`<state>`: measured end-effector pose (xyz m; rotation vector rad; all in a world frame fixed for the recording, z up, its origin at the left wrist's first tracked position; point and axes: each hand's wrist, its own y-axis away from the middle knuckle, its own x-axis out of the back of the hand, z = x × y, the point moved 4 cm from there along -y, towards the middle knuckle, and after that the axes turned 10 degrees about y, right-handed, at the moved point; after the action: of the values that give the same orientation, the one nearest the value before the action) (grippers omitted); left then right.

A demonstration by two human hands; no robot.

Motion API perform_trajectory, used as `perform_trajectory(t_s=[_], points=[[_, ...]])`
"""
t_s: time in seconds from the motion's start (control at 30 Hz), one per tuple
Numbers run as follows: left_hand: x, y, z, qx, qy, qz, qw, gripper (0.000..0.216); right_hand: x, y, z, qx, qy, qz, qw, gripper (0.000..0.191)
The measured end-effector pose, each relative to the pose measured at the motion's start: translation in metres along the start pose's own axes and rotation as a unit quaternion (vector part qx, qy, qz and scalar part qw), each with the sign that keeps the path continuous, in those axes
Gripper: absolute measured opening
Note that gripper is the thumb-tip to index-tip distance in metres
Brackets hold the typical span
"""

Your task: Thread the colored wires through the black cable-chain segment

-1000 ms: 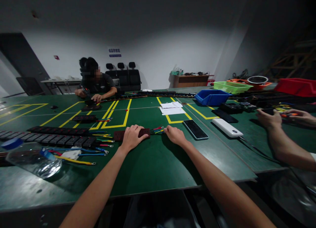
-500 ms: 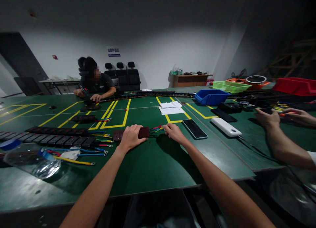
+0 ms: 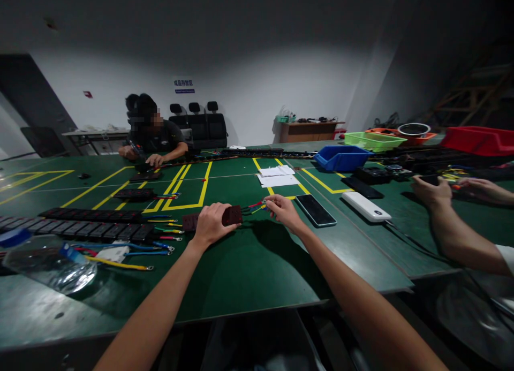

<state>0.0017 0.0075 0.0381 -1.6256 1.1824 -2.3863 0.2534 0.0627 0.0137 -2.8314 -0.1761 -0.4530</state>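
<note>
My left hand (image 3: pixel 213 222) is closed over the middle of a dark brown terminal block (image 3: pixel 232 216), which rests on the green table. Red, blue and green-yellow wires (image 3: pixel 254 207) run out of the block's right end. At their far ends, my right hand (image 3: pixel 281 210) pinches the wires between thumb and fingers. The wire tips are small and partly hidden by those fingers. To the left lie long black rows of similar blocks (image 3: pixel 96 229), with coloured wires (image 3: pixel 171 231) ending in ring lugs. A dark phone (image 3: pixel 316 210) lies just right of my right hand.
A clear bottle (image 3: pixel 52 264) lies at left front. White papers (image 3: pixel 278 176), a white power bank (image 3: pixel 365 207) and a blue bin (image 3: pixel 342 158) are to the right. A co-worker's hands (image 3: pixel 436 191) work at far right; another person (image 3: pixel 155 130) sits across the table.
My right hand has shifted slightly up, and the wires between it and the block look more raised and spread. My left hand stays on the block.
</note>
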Motion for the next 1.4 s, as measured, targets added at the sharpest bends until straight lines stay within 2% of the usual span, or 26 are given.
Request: perform_trajectory(t_s=[0.27, 0.7, 1.2, 1.4], points=[[-0.003, 0.000, 0.000, 0.011, 0.004, -0.023, 1.000, 0.055, -0.006, 0.001, 0.008, -0.058, -0.013, -0.015, 0.998, 0.032], [-0.006, 0.000, 0.001, 0.021, -0.001, -0.041, 0.999, 0.056, -0.008, 0.001, 0.016, -0.100, -0.052, -0.013, 0.994, 0.025], [-0.004, 0.000, -0.004, 0.046, -0.001, -0.029, 0.998, 0.056, -0.001, -0.002, 0.015, -0.017, 0.029, -0.029, 0.999, 0.031], [-0.004, 0.001, -0.006, 0.050, -0.007, -0.025, 0.998, 0.056, 0.000, -0.002, 0.018, 0.010, 0.067, 0.000, 0.998, 0.036]])
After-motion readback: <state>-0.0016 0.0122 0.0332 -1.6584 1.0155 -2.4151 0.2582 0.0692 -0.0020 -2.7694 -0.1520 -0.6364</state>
